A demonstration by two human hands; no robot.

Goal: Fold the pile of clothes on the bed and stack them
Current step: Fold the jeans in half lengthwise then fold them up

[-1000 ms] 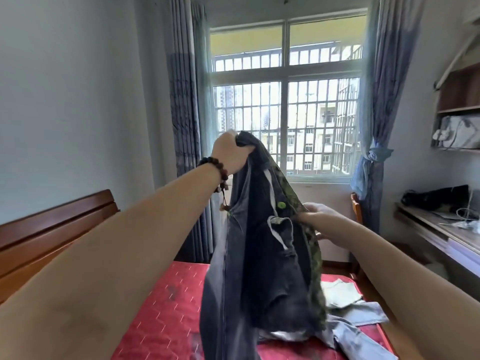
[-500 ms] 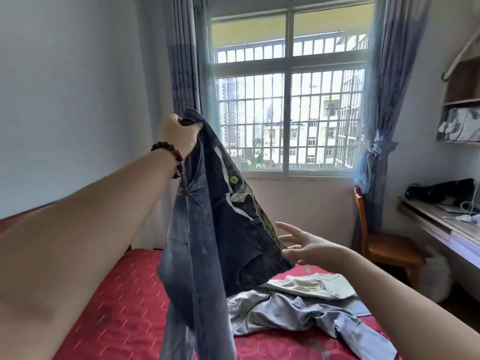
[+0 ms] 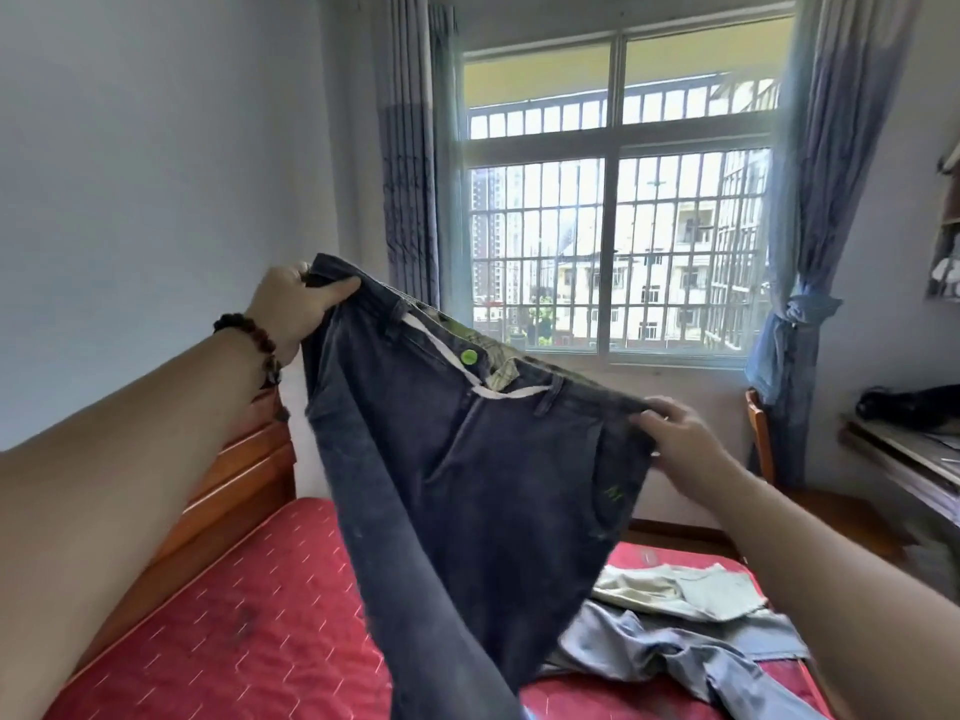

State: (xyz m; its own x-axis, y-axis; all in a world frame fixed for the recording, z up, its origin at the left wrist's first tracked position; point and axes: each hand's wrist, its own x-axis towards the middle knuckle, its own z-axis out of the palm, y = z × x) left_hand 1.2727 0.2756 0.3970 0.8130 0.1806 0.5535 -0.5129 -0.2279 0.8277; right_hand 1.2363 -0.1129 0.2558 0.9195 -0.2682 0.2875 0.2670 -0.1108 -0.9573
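Since half a second ago the right hand (image 3: 675, 439), which was reaching with spread fingers and holding nothing, is now gripping the right end of the waistband, and the left hand (image 3: 298, 304) is sitting lower than it was. Between them the dark blue jeans (image 3: 467, 485) are hanging in the air above the bed (image 3: 234, 615), waistband stretched wide and tilted (left end higher), front facing the person with the green button (image 3: 469, 357) showing. Left fingers are curling over the band with the thumb pressing along it; right fingers are curling round the other corner. Holding both corners is probably meant to spread the garment flat and find its shape before folding. Legs are trailing down toward the red mattress. Lying on the bed to the right are the unfolded clothes: pale grey-blue trousers (image 3: 675, 662) and a light greenish garment (image 3: 691, 589), touching each other.
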